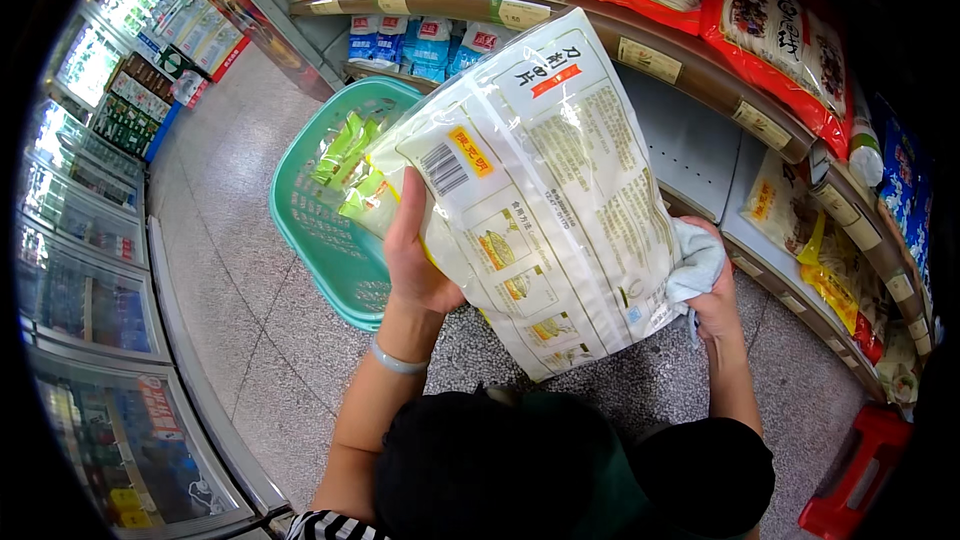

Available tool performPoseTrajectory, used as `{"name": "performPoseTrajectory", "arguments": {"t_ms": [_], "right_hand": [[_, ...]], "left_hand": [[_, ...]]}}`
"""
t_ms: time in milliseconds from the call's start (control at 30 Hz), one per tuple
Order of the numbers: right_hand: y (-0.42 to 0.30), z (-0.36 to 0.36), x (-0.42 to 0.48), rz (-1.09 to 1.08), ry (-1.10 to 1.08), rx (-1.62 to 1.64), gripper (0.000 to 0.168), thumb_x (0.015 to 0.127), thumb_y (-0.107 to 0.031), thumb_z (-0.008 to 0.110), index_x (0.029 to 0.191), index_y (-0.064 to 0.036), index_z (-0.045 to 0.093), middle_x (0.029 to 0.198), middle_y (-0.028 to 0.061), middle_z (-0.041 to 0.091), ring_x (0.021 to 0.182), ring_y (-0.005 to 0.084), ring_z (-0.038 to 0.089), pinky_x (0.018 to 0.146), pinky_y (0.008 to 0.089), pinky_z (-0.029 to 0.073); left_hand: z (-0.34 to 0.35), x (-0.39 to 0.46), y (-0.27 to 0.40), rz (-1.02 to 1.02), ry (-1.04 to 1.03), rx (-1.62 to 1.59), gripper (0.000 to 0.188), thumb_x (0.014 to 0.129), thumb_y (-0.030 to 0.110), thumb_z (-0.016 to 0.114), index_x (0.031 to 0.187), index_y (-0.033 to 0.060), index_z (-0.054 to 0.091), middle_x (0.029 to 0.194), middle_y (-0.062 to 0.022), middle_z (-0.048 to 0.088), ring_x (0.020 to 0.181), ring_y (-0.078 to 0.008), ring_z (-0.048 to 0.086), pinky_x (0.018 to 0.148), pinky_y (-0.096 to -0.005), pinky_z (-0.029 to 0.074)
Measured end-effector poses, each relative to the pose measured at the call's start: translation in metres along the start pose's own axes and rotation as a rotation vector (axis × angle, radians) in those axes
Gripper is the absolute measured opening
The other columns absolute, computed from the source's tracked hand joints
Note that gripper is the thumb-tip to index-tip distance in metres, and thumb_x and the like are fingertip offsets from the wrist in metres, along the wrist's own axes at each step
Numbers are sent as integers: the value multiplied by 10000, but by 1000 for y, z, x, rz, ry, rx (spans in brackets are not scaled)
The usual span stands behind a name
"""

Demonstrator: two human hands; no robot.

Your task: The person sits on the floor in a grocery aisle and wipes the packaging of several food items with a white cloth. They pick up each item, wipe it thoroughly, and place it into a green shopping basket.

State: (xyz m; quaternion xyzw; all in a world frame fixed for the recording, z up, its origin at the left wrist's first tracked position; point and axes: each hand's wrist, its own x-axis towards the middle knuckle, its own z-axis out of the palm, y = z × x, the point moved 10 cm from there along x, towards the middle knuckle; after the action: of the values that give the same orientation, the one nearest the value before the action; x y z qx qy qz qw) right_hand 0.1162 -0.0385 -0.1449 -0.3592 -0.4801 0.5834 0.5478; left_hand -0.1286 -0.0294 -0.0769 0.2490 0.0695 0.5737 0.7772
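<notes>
A large, mostly white plastic food package (540,202), printed with text and small pictures, is held up in front of me. My left hand (420,247) grips its left edge, thumb lying on the face turned to me. At its lower right corner, my right hand (712,289) holds a light blue-grey cloth (696,259) against the package; some of those fingers are hidden by the cloth. Behind the package, on the floor, stands a turquoise plastic basket (283,217) with some green packets (349,146) in it, partly covered by the package.
Store shelves (682,142) curve along the top and right, bearing red noodle bags (780,37) and blue-and-white bags (431,45). Glass-door coolers (90,300) line the left. A red plastic stool (855,472) is at lower right. My knees (495,465) are below the package.
</notes>
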Motion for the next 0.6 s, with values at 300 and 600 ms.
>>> {"name": "performPoseTrajectory", "arguments": {"t_ms": [300, 600], "right_hand": [[0, -31, 18, 38, 92, 68, 661, 544, 2, 647, 1182, -26, 474, 1078, 57, 551, 1002, 150, 528, 892, 252, 398], [-8, -36, 21, 9, 85, 124, 590, 578, 6, 658, 1144, -24, 493, 1055, 52, 563, 988, 144, 534, 874, 250, 408]], "left_hand": [[-9, -27, -20, -75, 14, 43, 543, 776, 30, 475, 1293, -36, 323, 1256, -222, 453, 1134, -353, 488, 971, -508, 383], [-18, -26, -31, -117, 52, -114, 536, 777, 68, 463, 1290, -28, 341, 1259, -194, 464, 1176, -351, 447, 1000, -506, 342]]}}
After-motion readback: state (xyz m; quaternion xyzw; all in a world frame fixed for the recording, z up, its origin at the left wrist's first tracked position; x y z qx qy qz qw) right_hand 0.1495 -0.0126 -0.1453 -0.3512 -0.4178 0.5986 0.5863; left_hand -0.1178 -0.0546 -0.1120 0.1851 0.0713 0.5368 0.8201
